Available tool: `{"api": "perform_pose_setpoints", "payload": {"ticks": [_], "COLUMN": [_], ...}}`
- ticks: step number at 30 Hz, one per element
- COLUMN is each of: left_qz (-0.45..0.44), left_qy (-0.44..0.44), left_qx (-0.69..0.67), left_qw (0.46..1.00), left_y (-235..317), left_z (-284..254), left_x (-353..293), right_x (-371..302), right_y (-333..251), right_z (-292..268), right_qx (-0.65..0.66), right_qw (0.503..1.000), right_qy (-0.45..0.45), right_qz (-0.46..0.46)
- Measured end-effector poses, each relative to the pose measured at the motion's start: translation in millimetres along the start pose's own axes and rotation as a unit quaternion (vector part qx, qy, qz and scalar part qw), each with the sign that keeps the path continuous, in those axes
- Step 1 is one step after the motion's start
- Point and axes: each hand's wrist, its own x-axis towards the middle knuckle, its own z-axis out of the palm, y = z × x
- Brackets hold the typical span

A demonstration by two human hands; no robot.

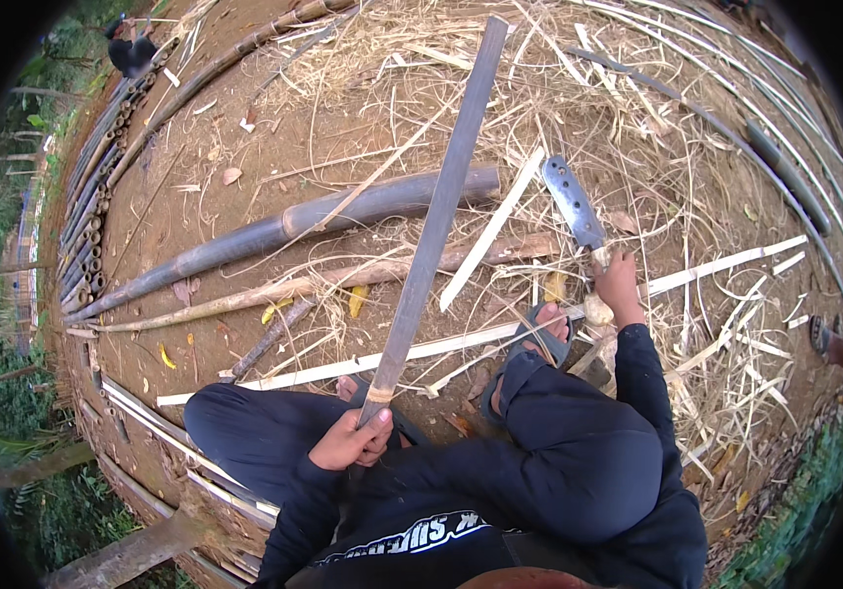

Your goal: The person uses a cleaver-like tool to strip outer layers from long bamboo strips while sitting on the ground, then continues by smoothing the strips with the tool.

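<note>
In left hand [351, 442], one bamboo slat [436, 211]

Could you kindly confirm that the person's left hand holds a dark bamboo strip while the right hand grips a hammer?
Not quite: the head view shows that the right hand grips a knife with holes in its broad metal blade, not a hammer. The left hand does hold a dark bamboo strip.

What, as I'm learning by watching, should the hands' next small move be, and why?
Probably bring the knife over to the dark bamboo strip: the right hand is on the knife's handle, the left hand holds the strip near its lower end, and blade and strip are apart.
</note>
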Motion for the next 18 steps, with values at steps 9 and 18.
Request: {"api": "perform_pose_setpoints", "payload": {"ticks": [9, 18], "left_qz": [-0.002, -0.008], "left_qy": [-0.074, -0.112], "left_qx": [-0.057, -0.1], "left_qw": [0.996, 0.989], "left_y": [2.6, 72.8], "left_z": [-13.4, -8.0], "left_x": [6.0, 55.4], "right_x": [31.4, -15.7], "right_y": [-32.9, -135.4], "right_z": [-35.3, -163.6], "right_qx": [0.035, -0.015], "right_qw": [0.994, 0.996], "right_qy": [-0.087, 0.071], "right_qz": [0.059, -0.047]}}
